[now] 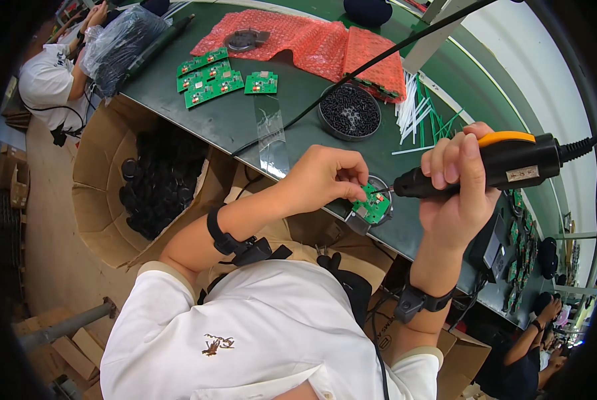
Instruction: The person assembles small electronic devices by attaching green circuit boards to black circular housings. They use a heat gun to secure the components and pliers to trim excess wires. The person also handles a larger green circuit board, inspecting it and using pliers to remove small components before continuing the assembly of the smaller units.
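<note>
My right hand (460,175) is wrapped round a black electric screwdriver (522,162) with an orange lever on top and a cord at its back end. Its thin bit points left, down at a small green circuit board (373,209). That board sits in a grey round housing (388,217) close to the table's near edge. My left hand (326,175) is at the board's left side, thumb and fingers pinched together by the bit's tip. Whatever lies between those fingertips, if anything, is hidden.
A round dish (358,139) holds many small black screws. Green circuit boards (213,89) lie farther left, before red bubble wrap (305,39). White and green strips (415,113) lie right of the dish. A cardboard box (102,163) of black round parts stands left. Other people work nearby.
</note>
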Demonstrator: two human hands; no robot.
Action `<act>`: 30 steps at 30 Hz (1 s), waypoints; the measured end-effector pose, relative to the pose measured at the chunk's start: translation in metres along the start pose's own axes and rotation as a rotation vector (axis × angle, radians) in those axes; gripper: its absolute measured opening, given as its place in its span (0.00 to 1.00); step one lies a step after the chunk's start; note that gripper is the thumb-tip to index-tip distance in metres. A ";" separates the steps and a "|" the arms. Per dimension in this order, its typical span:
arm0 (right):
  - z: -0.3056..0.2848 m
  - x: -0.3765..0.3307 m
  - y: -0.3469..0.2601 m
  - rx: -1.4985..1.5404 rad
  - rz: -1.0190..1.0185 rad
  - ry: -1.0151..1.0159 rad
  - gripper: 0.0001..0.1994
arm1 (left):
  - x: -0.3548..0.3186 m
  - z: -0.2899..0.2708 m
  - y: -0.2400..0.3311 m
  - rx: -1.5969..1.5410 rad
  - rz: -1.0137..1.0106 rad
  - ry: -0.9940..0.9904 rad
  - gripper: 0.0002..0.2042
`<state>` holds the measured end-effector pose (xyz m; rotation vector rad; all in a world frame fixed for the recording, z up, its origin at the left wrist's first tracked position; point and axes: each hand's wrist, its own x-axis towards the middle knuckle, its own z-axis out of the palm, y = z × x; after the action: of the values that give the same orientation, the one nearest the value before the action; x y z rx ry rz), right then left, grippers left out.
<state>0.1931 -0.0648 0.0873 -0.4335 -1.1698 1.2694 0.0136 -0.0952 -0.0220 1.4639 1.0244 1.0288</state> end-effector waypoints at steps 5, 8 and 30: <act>0.003 0.000 0.003 0.006 -0.014 0.002 0.09 | -0.001 0.002 -0.001 0.029 0.070 0.017 0.09; 0.005 0.000 0.006 0.030 -0.016 -0.005 0.10 | -0.001 0.001 -0.001 0.052 0.113 0.012 0.09; 0.003 -0.002 0.015 -0.065 -0.034 0.041 0.09 | 0.004 0.015 0.000 0.213 0.264 0.133 0.15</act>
<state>0.1829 -0.0623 0.0754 -0.4842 -1.1815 1.1902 0.0291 -0.0948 -0.0232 1.7586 1.0807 1.2481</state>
